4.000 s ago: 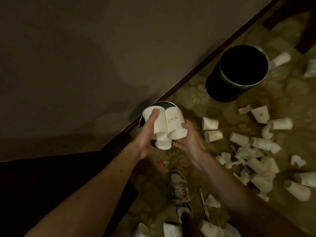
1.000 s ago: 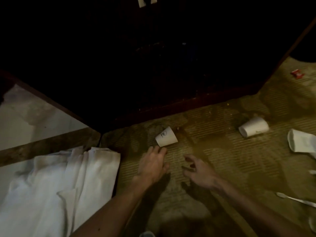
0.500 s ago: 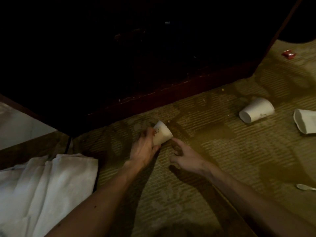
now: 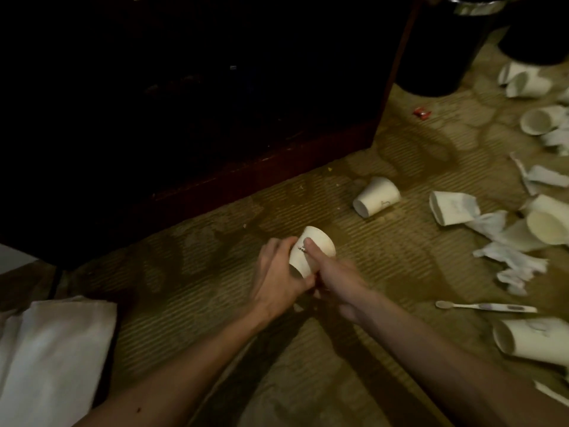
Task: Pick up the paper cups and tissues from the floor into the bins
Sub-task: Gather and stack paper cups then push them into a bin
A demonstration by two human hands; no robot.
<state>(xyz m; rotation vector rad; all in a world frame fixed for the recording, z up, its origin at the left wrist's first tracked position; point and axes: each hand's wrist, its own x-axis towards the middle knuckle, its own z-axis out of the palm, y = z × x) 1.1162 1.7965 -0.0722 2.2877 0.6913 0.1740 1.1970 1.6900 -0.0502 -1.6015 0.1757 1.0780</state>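
Paper cup (image 4: 312,252), clasped by curled left hand (image 4: 277,280) and right hand (image 4: 337,277): best lifted lightly, uncrushed, then carried to bin (image 4: 437,57).

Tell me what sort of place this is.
Probably a hotel room, though that is a guess: patterned carpet, a dark wooden cabinet, and a toothbrush and what looks like a white towel lying on the floor.

Toothbrush (image 4: 486,307) lies right of the fingers (image 4: 311,246); white cloth (image 4: 52,349), possibly a towel, lower left; red wrapper (image 4: 421,112) beyond, upper right.
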